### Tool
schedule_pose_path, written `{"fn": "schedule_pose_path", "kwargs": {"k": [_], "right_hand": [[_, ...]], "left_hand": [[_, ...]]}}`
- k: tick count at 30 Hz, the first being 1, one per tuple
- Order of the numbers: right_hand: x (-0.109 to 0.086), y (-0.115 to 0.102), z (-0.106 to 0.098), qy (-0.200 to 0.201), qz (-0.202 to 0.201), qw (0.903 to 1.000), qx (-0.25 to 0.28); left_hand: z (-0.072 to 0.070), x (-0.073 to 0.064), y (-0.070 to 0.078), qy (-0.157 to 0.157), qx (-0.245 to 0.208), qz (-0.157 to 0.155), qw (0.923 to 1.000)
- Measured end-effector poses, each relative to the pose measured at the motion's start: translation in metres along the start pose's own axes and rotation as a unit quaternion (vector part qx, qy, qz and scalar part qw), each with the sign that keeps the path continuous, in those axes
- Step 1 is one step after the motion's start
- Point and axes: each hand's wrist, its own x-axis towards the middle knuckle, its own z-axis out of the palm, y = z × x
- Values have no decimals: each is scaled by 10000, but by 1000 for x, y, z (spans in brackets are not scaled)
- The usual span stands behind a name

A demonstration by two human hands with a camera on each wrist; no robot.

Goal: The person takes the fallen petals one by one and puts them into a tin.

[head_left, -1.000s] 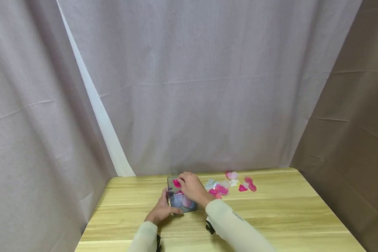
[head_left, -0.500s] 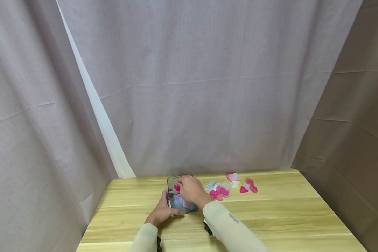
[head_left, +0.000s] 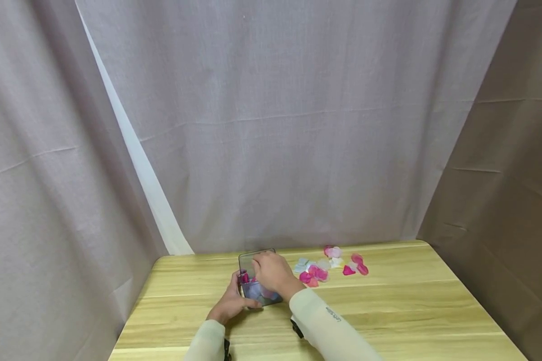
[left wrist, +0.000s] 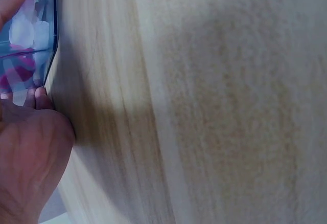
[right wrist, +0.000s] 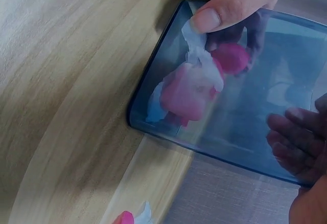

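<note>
A see-through bluish plastic container [head_left: 270, 297] is tilted on the table, held at its left side by my left hand [head_left: 229, 302]. In the right wrist view the left thumb [right wrist: 219, 17] presses on its wall, with other fingers behind. White and pink flower petals [right wrist: 186, 93] lie at the container's bottom end. My right hand [head_left: 274, 271] reaches into the mouth. Through the wall its fingers [right wrist: 294, 137] look loosely bent, with no petal visible between them. The left wrist view shows the left palm [left wrist: 33, 152] under the container's edge.
Loose pink, white and pale blue petals [head_left: 318, 273] are scattered on the wooden table [head_left: 411, 301] right of the container, some farther right [head_left: 359, 263]. A grey curtain [head_left: 298, 150] hangs behind the table, and a brown one [head_left: 501, 200] stands on the right.
The bright pink petal at my right fingertips has left them, and pink shows lower inside the container. My right hand has shifted slightly left. The left hand keeps its hold.
</note>
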Motion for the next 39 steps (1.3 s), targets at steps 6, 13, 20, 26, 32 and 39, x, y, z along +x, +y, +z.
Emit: {"fn": "schedule_pose_path", "kwargs": {"k": [6,13,20,26,32,39], "right_hand": [[-1,1,-1,39,-13,9999,147],[-3,1,-3,77,31,9999,124],[-3,2,-4,167,-200,9981,558],[-32,6,-11,604,-640,9910,1005],[-90,10,-22,1384,-1147,9793,935],[-133,27,-27,1750,-1385,9726,655]], "left_hand": [[1,1,1,62,-15,-6,10000],[2,1,1,-18,-65,40,10000],[-2,1,-2,11,-91,-41,9999],[0,0,-4,-64,-128,-44,9999],[0,-1,-6,-89,-151,49,9998],[-1,1,-3,-109,-240,138,9996]]}}
